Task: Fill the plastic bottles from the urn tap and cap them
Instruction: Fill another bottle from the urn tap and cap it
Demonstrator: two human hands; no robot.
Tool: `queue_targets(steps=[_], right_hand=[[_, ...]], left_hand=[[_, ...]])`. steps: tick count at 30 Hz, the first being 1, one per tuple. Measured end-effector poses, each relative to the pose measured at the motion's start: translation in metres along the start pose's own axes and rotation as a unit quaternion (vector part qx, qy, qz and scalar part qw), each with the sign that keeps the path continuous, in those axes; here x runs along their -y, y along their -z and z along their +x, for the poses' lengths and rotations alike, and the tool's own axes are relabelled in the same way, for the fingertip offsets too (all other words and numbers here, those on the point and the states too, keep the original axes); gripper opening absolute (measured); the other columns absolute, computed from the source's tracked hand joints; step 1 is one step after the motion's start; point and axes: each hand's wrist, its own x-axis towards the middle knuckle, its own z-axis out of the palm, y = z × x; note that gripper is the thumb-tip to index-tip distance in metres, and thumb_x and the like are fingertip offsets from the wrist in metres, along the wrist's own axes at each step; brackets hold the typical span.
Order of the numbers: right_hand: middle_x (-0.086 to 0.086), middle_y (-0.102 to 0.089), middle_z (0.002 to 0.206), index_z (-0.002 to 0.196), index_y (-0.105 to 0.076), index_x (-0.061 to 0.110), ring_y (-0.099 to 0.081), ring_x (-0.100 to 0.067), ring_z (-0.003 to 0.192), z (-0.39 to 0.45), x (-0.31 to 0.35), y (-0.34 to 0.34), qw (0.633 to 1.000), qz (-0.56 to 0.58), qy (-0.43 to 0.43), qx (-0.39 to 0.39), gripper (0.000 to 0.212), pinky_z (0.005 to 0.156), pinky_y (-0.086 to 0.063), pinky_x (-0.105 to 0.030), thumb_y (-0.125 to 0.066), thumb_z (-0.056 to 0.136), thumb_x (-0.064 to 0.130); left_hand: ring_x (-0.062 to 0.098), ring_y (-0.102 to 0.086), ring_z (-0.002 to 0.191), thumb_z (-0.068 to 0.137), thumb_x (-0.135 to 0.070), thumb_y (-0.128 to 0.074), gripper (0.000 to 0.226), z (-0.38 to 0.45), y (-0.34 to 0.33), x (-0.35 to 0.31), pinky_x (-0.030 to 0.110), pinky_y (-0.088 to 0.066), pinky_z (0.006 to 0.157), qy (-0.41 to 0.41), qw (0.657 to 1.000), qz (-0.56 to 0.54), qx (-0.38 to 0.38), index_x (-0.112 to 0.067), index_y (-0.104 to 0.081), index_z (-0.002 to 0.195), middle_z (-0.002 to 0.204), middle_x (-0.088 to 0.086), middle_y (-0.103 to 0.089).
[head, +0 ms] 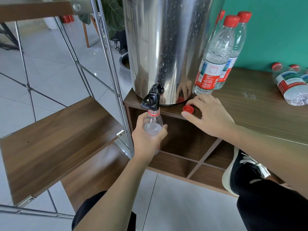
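Observation:
A steel urn stands on a wooden cabinet top, its black tap hanging over the front edge. My left hand grips an uncapped plastic bottle upright, with its mouth right under the tap spout. A loose red cap lies on the cabinet top beside the urn's base. My right hand rests over it, thumb and fingers on either side of the cap. Whether they pinch it I cannot tell.
Two capped bottles stand right of the urn, and others lie on their sides at the far right. A metal-framed shelf stands to the left. Open cabinet compartments are below, with my shoe resting on one.

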Motion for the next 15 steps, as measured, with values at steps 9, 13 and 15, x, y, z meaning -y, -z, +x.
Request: queue_targets(steps=[9, 13, 15], right_hand=[[0.006, -0.058, 0.124, 0.127, -0.061, 0.029, -0.048, -0.015, 0.120, -0.0005, -0.0002, 0.0001, 1.000, 0.000, 0.000, -0.001, 0.057, 0.105, -0.040, -0.042, -0.039, 0.095, 0.070], [0.006, -0.058, 0.125, 0.127, -0.061, 0.029, -0.048, -0.015, 0.121, -0.0013, 0.0002, -0.0011, 1.000, 0.000, -0.001, 0.002, 0.058, 0.106, -0.039, -0.042, -0.037, 0.094, 0.071], [0.006, -0.057, 0.126, 0.128, -0.060, 0.029, -0.048, -0.015, 0.121, -0.0009, -0.0002, -0.0004, 1.000, -0.002, -0.003, 0.003, 0.059, 0.106, -0.039, -0.042, -0.037, 0.094, 0.071]], left_hand=[[0.004, -0.060, 0.111, 0.077, -0.030, -0.089, 0.063, -0.0002, 0.0001, -0.0022, 0.010, -0.046, 0.090, 0.000, 1.000, -0.001, -0.002, -0.034, -0.055, 0.130, 0.116, -0.018, -0.065], [0.004, -0.060, 0.111, 0.077, -0.030, -0.090, 0.064, -0.0015, 0.0009, -0.0016, 0.006, -0.045, 0.088, 0.001, 1.000, 0.001, -0.004, -0.034, -0.055, 0.130, 0.116, -0.017, -0.065], [0.005, -0.060, 0.111, 0.077, -0.030, -0.090, 0.065, -0.0013, 0.0005, -0.0021, 0.004, -0.044, 0.086, 0.003, 1.000, 0.004, -0.004, -0.033, -0.054, 0.131, 0.118, -0.016, -0.064]])
